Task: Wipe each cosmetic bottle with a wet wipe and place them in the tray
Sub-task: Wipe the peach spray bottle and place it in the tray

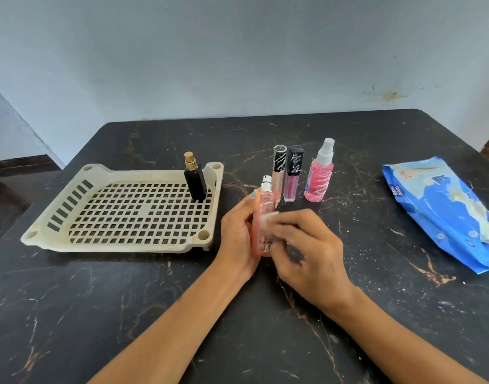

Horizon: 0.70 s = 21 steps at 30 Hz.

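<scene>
Left hand [237, 234] fingers clamp peach bottle [261, 225] mid-bench, beside tray [121, 245]. Right hand [301, 245] fingers pinch wipe [268, 218] against it. Risk: wet glass slips, topples the standing bottles [289, 176] behind.

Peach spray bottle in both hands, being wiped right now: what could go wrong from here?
1. The left hand holds the peach spray bottle close in front of two upright gloss tubes and a pink spray bottle; a stray wiping stroke by the right hand might topple them.
2. The black perfume bottle stands at the tray edge; setting this bottle in carelessly could knock it.
</scene>
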Tool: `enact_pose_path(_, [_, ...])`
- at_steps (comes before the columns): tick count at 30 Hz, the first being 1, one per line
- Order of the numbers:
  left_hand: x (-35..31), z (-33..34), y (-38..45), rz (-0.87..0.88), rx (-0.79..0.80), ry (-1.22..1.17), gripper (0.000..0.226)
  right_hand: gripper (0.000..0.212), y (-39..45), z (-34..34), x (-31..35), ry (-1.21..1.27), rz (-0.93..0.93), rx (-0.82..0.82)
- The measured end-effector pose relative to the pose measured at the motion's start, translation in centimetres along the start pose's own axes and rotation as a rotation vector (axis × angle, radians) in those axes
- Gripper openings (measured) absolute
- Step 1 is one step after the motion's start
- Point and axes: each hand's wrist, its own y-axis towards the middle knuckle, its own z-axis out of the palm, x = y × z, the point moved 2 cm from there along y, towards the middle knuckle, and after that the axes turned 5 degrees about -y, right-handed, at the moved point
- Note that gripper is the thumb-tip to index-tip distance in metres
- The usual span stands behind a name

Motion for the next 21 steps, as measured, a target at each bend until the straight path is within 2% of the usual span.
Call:
enact_pose_path(2, [0.2,-0.2,0.1,-0.038,0.002,0.010,0.035,0.015,-0.1,0.1,0.6,0.007,-0.100,0.030])
enact_pose_path(4, [0.3,-0.2,0.1,-0.017,0.006,0.020,0.035,0.015,0.0,0.4,0.4,-0.025,-0.116,0.031])
enact_pose_path(9, [0.1,-0.1,0.2,0.110,-0.013,0.090,0.027,0.025,0.3,0.2,-0.9,-0.075,0.089,-0.055])
enact_pose_path(15, [0.2,0.0,0.0,0.085,-0.033,0.085,0.026,0.015,0.3,0.3,0.2,-0.043,-0.132,0.022])
enact_pose_path(21, [0.0,0.5,-0.3,0.184,-0.004,0.171,0.025,0.026,0.6,0.2,-1.3,-0.073,0.148,-0.064])
